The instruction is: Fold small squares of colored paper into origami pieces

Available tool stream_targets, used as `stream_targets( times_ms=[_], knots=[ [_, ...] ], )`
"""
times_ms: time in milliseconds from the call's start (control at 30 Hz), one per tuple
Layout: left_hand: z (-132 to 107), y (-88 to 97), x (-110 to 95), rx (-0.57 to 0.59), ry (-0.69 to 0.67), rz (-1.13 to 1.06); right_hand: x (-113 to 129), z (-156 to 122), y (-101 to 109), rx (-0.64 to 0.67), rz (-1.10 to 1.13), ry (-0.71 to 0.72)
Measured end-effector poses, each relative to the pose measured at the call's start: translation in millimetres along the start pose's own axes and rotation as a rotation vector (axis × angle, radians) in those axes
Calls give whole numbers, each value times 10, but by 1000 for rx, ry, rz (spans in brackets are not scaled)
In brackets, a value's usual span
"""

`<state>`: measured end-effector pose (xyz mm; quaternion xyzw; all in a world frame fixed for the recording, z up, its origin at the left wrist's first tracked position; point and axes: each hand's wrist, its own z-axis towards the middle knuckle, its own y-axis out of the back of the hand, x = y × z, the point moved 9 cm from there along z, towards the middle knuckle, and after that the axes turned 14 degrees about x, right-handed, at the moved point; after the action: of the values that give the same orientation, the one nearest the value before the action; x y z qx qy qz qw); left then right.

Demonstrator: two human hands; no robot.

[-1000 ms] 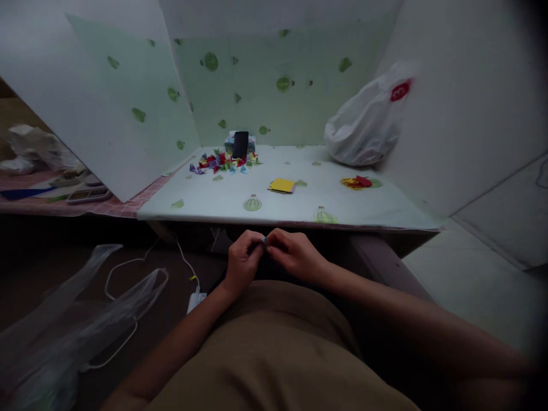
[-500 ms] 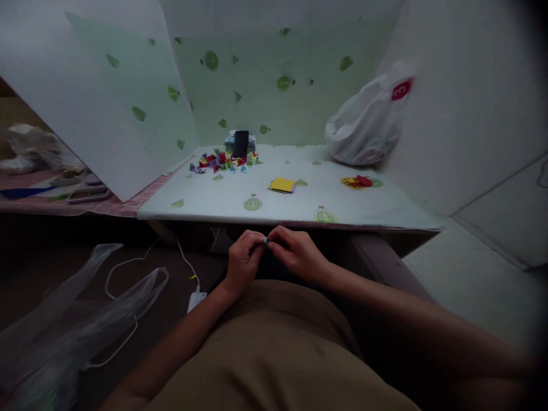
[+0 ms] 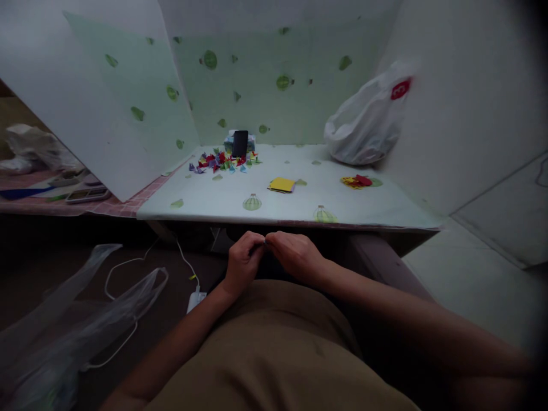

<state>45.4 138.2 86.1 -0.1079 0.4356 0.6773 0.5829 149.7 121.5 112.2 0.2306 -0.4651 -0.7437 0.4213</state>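
Observation:
My left hand [image 3: 242, 261] and my right hand [image 3: 292, 255] meet below the table's front edge, just above my lap. Both have their fingers pinched together on a tiny blue paper piece [image 3: 265, 242], which is almost hidden between the fingertips. On the table [image 3: 205, 200] ahead lies a stack of yellow paper squares [image 3: 282, 185]. A pile of small folded paper pieces in several colours [image 3: 222, 161] sits further back. A small red and yellow paper heap [image 3: 357, 182] lies to the right.
A black phone [image 3: 240, 144] leans upright against a box behind the coloured pile. A white plastic bag [image 3: 368, 123] rests at the back right. Patterned screens wall the table on three sides. A clear plastic bag [image 3: 64, 325] and a white cable [image 3: 128, 285] lie on the floor at my left.
My fingers have closed more tightly over the blue paper piece, so less of it shows. The hands stay in the same place.

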Motion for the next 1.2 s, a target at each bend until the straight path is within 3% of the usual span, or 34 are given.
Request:
stream_targets(
  times_ms=[300,1200],
  knots=[
    [11,-40,73,73,65,-81,4,4,14,-2,-14,3],
    [7,-62,115,95,114,-130,-37,2,-5,-1,-83,-32]
  ],
)
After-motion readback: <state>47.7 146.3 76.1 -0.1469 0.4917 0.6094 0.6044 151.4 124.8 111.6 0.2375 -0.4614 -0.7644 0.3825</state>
